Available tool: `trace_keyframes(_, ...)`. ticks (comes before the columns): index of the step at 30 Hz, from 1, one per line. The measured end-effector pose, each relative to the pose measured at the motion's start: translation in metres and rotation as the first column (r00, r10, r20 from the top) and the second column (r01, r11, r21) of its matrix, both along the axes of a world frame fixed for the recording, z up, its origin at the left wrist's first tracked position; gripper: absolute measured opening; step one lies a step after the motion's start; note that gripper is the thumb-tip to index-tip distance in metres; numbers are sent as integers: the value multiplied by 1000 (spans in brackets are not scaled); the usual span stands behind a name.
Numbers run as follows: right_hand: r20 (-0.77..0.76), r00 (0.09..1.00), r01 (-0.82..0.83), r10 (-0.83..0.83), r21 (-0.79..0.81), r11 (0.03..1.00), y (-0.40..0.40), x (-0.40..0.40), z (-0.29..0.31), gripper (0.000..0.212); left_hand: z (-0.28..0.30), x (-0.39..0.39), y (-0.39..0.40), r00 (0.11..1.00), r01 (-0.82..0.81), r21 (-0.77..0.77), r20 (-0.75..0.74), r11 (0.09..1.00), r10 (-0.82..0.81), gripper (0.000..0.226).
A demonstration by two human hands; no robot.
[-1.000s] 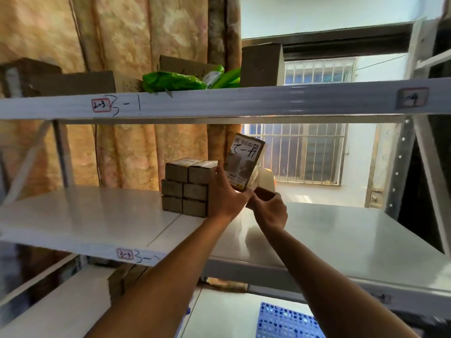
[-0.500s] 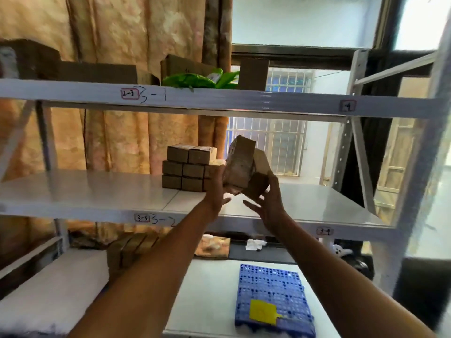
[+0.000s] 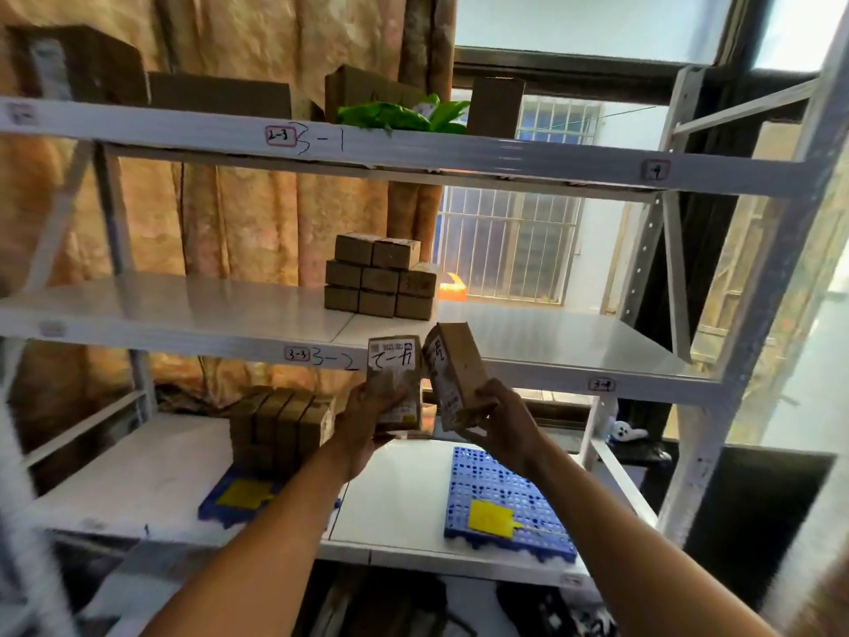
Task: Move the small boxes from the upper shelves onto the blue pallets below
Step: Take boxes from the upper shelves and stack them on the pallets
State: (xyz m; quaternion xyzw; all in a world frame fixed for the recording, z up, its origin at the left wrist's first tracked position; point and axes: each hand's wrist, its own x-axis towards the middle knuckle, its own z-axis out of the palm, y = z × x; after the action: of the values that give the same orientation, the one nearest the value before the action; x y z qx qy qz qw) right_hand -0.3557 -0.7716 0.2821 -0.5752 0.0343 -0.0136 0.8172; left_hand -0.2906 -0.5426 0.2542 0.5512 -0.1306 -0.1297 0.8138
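My left hand (image 3: pixel 367 420) grips a small brown box (image 3: pixel 395 374) with a white handwritten label, held upright. My right hand (image 3: pixel 503 425) grips a second small brown box (image 3: pixel 457 370), tilted to the left. Both boxes hang in front of the middle shelf's edge, above the lower shelf. A stack of several small boxes (image 3: pixel 381 278) stays on the middle shelf (image 3: pixel 183 310). On the lower shelf lies a blue pallet (image 3: pixel 500 494) with a yellow tag, bare of boxes, at the right. A second blue pallet (image 3: pixel 239 498) at the left carries several brown boxes (image 3: pixel 280 425).
The top shelf (image 3: pixel 413 149) holds larger cartons and a green bag (image 3: pixel 395 117). White steel uprights (image 3: pixel 716 406) stand at the right. A barred window and a brown curtain lie behind the rack. Dark clutter sits under the lowest shelf.
Both hands have come down and back from the middle shelf, each with a box, from above the shelf surface to below its front edge. The view has tilted down, showing both pallets.
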Motion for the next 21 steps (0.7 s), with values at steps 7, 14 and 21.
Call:
trace_keyframes(7,-68,998,-6,-8,-198,980,28,7,-52,43,-47,1,4,994,-59,132,-88,989,71,83)
trace_keyframes(14,-252,967,-38,-43,-310,950,28,0,-115,47,-112,6,11,961,21,149,-275,989,21,93)
trace_keyframes(21,-247,964,100,-97,-2,995,-3,-6,-140,43,-142,12,-22,887,141,4,-446,990,-124,58)
